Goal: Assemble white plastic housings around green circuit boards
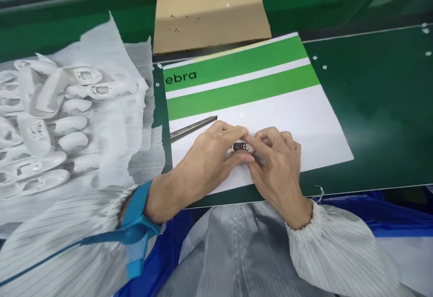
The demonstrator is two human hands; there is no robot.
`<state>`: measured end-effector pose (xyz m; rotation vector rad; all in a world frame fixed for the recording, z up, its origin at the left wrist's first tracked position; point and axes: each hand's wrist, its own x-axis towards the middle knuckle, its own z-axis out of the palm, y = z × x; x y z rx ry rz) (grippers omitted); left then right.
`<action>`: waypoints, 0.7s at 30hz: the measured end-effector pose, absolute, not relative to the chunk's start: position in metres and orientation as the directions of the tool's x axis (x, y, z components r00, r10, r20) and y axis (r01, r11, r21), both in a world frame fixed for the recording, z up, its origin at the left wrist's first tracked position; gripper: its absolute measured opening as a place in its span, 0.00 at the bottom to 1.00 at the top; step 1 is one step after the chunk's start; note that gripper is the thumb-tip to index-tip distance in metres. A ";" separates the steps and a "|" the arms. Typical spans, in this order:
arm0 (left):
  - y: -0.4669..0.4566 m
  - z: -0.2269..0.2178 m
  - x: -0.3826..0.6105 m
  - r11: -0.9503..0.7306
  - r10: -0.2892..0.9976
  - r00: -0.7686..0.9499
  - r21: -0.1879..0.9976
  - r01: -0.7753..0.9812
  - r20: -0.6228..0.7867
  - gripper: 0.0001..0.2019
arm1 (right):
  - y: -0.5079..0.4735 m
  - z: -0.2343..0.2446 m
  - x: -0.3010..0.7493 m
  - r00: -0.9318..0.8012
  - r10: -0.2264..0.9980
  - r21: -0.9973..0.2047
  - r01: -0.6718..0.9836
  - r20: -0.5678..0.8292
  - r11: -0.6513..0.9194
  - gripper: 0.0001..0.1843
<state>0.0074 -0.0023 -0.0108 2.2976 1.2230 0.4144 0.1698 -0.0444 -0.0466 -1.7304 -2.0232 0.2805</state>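
Over the white and green printed sheet (304,125), both hands close around a small white plastic part (251,150) with a dark insert (239,146) showing in its middle. My left hand (216,146) grips its left side, thumb below and fingers above. At its right end, my right hand (275,157) pinches it with thumb and index finger, the other fingers curled. Most of the part's outline is hidden by my fingers. Metal tweezers (193,129) lie on the sheet just left of my left hand.
White plastic shells (37,134) are heaped on white foam wrap (115,139) at left. A brown cardboard piece (209,13) lies beyond the sheet. Tiny clear bits (324,67) dot the green table (379,107). A blue wrist strap (138,211) with a cord circles my left wrist.
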 end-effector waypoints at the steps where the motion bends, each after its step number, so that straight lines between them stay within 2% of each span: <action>1: -0.004 -0.014 0.008 -0.442 0.857 0.514 0.564 0.698 0.037 0.15 | -0.046 -0.047 0.168 -0.082 0.968 -0.433 0.883 0.235 0.180 0.15; 4: -0.010 -0.022 0.007 -0.418 0.882 0.464 0.597 0.685 0.084 0.15 | -0.051 -0.048 0.160 -0.027 0.959 -0.410 0.900 0.281 0.145 0.15; 10: -0.014 -0.026 0.007 -0.478 0.850 0.508 0.609 0.633 0.140 0.15 | -0.057 -0.049 0.152 0.024 0.966 -0.352 0.933 0.256 0.070 0.16; 12: -0.011 -0.021 0.008 -0.462 0.852 0.515 0.603 0.650 0.099 0.15 | -0.054 -0.048 0.155 0.028 0.969 -0.370 0.927 0.246 0.067 0.16; 17: -0.003 -0.009 0.009 -0.463 0.829 0.558 0.582 0.668 0.020 0.16 | -0.046 -0.041 0.169 -0.092 0.985 -0.466 0.872 0.145 0.150 0.20; 21: -0.007 -0.017 0.012 -0.414 0.851 0.525 0.605 0.680 -0.008 0.15 | -0.046 -0.044 0.168 -0.040 0.987 -0.518 0.847 0.154 0.116 0.19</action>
